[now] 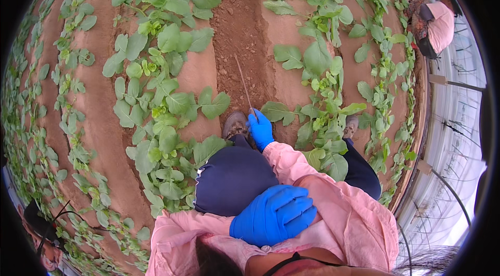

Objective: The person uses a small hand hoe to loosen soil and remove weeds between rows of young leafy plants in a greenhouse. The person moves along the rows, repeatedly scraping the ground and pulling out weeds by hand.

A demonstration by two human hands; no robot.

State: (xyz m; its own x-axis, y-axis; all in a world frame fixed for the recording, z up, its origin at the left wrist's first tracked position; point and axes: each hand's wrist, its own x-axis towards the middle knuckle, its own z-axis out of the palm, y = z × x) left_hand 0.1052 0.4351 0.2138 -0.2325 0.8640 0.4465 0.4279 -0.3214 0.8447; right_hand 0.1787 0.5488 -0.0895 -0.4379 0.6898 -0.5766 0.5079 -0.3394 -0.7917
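Observation:
In the head view my right hand (pixel 261 129), in a blue glove, grips the near end of a thin brown stick (pixel 243 80). The stick points away from me over the bare soil furrow (pixel 238 30). My left hand (pixel 275 215), also gloved in blue, lies against my pink-sleeved right arm or chest, its fingers bent; whether it clasps the cloth or anything else is hidden. Leafy green plants (pixel 168 100) stand left of the stick, and another row (pixel 318 57) stands to its right. My bent knee (pixel 234 182), in dark blue trousers, is beside my hands.
My shoe (pixel 235 124) stands by the furrow, my other shoe (pixel 350 125) beyond the right-hand plants. Further plant rows (pixel 72 92) run along the left. A person in pink (pixel 439 26) is at the upper right, near a plastic sheet wall (pixel 449 119). Another person (pixel 50 252) shows at lower left.

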